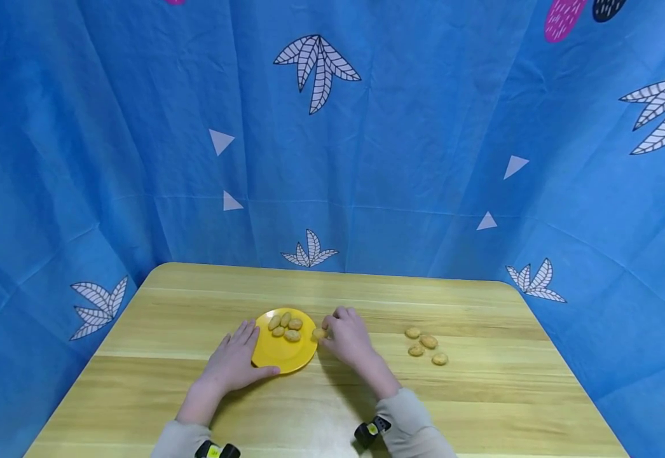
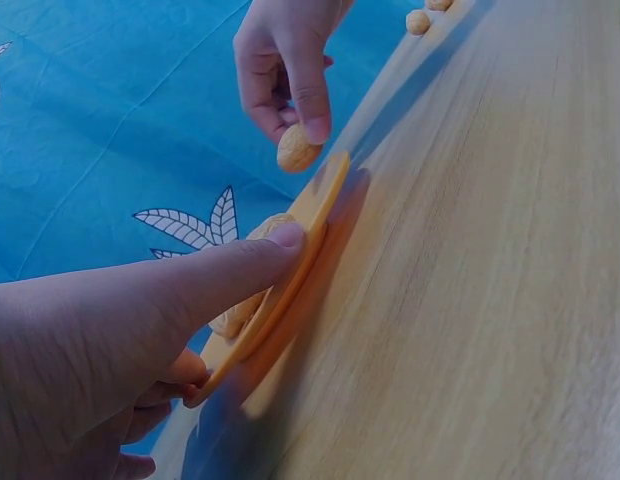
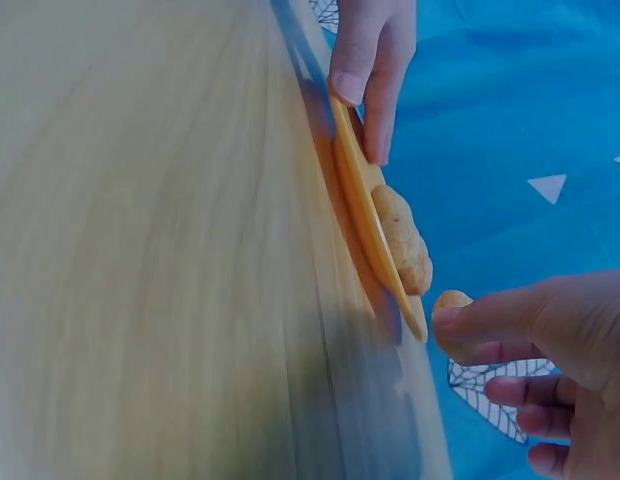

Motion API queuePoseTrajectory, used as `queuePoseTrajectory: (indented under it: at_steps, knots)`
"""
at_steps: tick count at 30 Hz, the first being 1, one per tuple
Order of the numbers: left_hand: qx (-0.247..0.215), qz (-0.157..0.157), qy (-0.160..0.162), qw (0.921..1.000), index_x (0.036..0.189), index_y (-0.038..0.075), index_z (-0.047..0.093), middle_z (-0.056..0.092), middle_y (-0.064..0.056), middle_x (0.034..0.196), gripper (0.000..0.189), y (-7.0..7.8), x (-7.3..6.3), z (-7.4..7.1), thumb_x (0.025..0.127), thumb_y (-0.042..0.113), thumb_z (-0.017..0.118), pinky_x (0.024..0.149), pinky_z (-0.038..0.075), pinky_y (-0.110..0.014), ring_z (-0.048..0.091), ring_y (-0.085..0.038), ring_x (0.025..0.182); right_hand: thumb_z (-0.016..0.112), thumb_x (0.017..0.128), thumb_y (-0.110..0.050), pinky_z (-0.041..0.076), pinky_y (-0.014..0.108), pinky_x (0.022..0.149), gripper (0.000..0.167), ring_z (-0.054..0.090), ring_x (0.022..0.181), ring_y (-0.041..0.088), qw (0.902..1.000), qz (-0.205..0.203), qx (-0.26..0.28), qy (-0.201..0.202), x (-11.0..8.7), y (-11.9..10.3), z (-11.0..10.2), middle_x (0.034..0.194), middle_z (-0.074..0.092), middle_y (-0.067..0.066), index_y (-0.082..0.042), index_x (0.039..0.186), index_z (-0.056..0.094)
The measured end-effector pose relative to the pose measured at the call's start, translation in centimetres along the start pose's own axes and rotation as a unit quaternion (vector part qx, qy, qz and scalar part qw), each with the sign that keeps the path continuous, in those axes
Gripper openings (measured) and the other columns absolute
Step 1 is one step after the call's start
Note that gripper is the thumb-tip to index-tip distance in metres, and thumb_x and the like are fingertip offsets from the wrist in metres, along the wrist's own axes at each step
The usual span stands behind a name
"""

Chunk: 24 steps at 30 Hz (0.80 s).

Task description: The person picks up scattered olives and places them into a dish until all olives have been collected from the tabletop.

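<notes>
A yellow plate [image 1: 283, 362] carries several tan, wrinkled walnuts [image 1: 292, 335], grouped toward its far side. My left hand [image 1: 234, 362] rests against the plate's left side, with straight fingers along the rim and the thumb stretched over the near edge. Beyond the opposite edge is my right hand [image 1: 348, 337], which pinches one walnut [image 2: 298, 148] between thumb and fingertips. That held walnut is just above the plate's right rim. In the right wrist view, my thumb and curled fingers partly hide it.
Several loose walnuts [image 1: 428, 341] lie on the wooden table [image 1: 481, 394], right of my right hand. Behind the table hangs a blue patterned curtain [image 1: 412, 159]. Both sleeves have small black devices strapped on at the wrists.
</notes>
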<state>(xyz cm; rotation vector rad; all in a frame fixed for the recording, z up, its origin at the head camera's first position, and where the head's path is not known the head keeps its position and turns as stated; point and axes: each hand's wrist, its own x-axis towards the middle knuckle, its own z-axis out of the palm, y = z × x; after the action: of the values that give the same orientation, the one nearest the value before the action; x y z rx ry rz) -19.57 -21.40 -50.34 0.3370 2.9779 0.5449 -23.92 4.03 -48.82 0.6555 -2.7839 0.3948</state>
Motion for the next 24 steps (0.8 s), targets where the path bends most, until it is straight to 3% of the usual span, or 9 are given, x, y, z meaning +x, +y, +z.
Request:
queuePoseTrajectory:
  at_steps: [15,24]
  knots:
    - [0.003,0.001,0.004,1.0000,0.149,-0.006,0.032,0.024,-0.023,0.159,0.108,0.1,-0.2,-0.1,0.079,0.070,0.063,0.120,0.020,-0.059,0.020,-0.040,0.149,0.080,0.079,-0.032,0.042,0.030,0.078,0.023,0.046,0.088,0.017,0.9978,-0.034,-0.028,-0.049,0.9,-2.7,0.9,0.096,0.060,0.001,-0.019,0.097,0.074]
    - [0.000,0.001,0.006,1.0000,0.149,-0.006,0.031,0.024,-0.023,0.159,0.107,0.1,-0.2,-0.1,0.079,0.069,0.063,0.120,0.019,-0.059,0.020,-0.040,0.149,0.080,0.079,-0.032,0.040,0.028,0.076,0.024,0.043,0.087,0.015,0.9975,-0.022,-0.018,-0.064,1.4,-3.1,1.7,0.095,0.057,-0.001,-0.021,0.100,0.074]
